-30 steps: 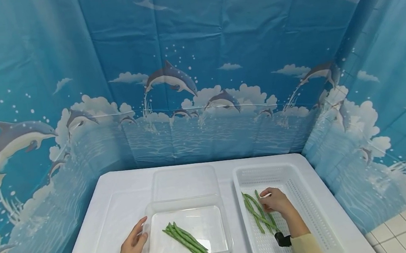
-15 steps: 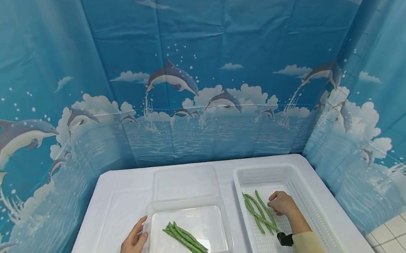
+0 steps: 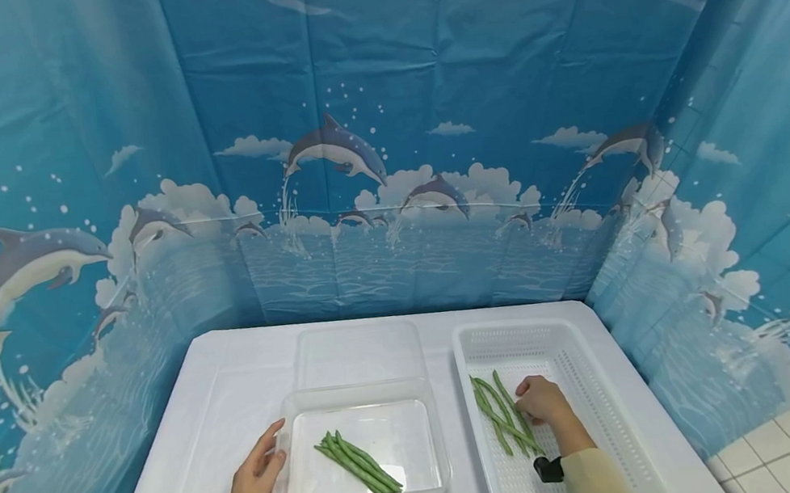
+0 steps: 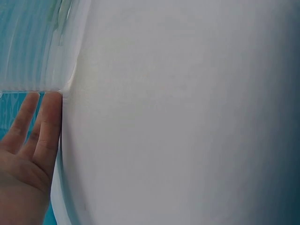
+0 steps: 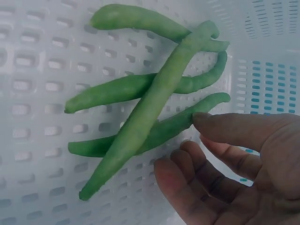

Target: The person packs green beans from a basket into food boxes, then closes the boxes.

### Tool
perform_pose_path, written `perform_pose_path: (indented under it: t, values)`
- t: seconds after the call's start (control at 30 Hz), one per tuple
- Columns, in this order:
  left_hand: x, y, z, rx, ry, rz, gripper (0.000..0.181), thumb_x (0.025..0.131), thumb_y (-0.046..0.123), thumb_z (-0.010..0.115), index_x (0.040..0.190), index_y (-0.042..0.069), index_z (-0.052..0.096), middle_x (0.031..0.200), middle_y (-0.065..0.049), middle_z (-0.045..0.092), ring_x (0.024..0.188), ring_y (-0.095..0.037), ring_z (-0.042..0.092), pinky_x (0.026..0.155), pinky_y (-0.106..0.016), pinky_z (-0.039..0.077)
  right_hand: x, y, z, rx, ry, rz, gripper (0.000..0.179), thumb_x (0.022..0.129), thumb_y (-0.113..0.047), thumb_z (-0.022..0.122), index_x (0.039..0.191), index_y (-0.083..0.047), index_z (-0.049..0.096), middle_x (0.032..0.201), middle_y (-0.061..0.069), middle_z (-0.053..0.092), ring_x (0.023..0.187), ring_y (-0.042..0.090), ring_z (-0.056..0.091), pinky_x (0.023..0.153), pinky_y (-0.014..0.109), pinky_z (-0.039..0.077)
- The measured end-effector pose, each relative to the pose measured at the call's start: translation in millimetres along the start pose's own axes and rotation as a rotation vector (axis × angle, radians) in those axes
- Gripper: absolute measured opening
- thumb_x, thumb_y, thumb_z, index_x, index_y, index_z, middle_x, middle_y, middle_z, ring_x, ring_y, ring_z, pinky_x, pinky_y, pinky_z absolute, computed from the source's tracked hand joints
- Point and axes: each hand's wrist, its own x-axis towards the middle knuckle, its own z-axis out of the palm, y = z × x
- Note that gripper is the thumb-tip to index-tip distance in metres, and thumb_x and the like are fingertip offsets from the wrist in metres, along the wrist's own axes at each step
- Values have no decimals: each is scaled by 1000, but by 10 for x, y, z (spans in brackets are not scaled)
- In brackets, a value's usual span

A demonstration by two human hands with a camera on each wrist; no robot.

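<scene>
My left hand point(image 3: 252, 481) rests against the left side of a clear plastic box point(image 3: 293, 490), fingers extended. In the left wrist view, the fingertips of the left hand point(image 4: 28, 159) meet the box's edge. A small bunch of green beans point(image 3: 360, 464) lies in the box. My right hand point(image 3: 546, 404) is inside a white perforated basket point(image 3: 597, 410), beside several loose green beans point(image 3: 505, 417). In the right wrist view, the thumb of the right hand point(image 5: 234, 164) touches the nearest green bean point(image 5: 176, 126); the other fingers are loosely bent just below it.
A flat clear lid point(image 3: 358, 355) lies behind the box on the white-covered table point(image 3: 251, 393). Blue dolphin-print curtains point(image 3: 380, 118) enclose the back and sides. A black wrist camera point(image 3: 548, 470) on the right wrist hangs low over the basket.
The right hand drew back to the right from the beans in the basket, then came back to the rightmost one. The left hand stayed at the box.
</scene>
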Motion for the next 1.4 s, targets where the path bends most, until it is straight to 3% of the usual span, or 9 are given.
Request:
perform_pose_path:
  t: [0.2, 0.4, 0.7, 1.1, 1.4]
  values:
    - [-3, 0, -8, -3, -8, -12, 51, 109, 29, 57, 159, 28, 50, 158, -26, 52, 139, -51, 58, 104, -67, 57, 5, -49, 67, -10, -26, -16, 20, 85, 0, 69, 104, 5, 66, 76, 11, 64, 59, 17, 58, 51, 27, 55]
    - [-2, -4, -3, -1, -9, -4, 51, 109, 29, 57, 159, 29, 50, 158, -26, 52, 140, -51, 57, 105, -67, 56, 1, -98, 94, -4, -65, -44, 22, 89, 2, 65, 111, 5, 66, 78, 14, 66, 63, 21, 64, 54, 31, 60]
    - [-7, -18, 4, 2, -14, -16, 51, 109, 31, 57, 159, 30, 50, 159, -27, 51, 140, -52, 57, 103, -67, 57, -2, -129, 76, 106, -127, -33, 29, 88, 3, 62, 117, 6, 65, 92, 17, 70, 75, 23, 72, 64, 40, 67]
    - [1, -26, -11, 2, -13, 3, 50, 109, 31, 56, 159, 30, 50, 159, -27, 51, 141, -53, 55, 103, -68, 57, -107, -386, -24, 259, -169, -29, 39, 88, 0, 62, 127, 6, 64, 96, 16, 69, 78, 24, 70, 71, 43, 67]
    - [9, -13, -5, 14, -1, 2, 51, 109, 29, 56, 159, 28, 50, 158, -27, 52, 140, -53, 56, 103, -68, 57, -181, -618, -124, 330, -212, -89, 36, 93, -2, 63, 128, 4, 63, 94, 13, 66, 79, 25, 69, 74, 45, 66]
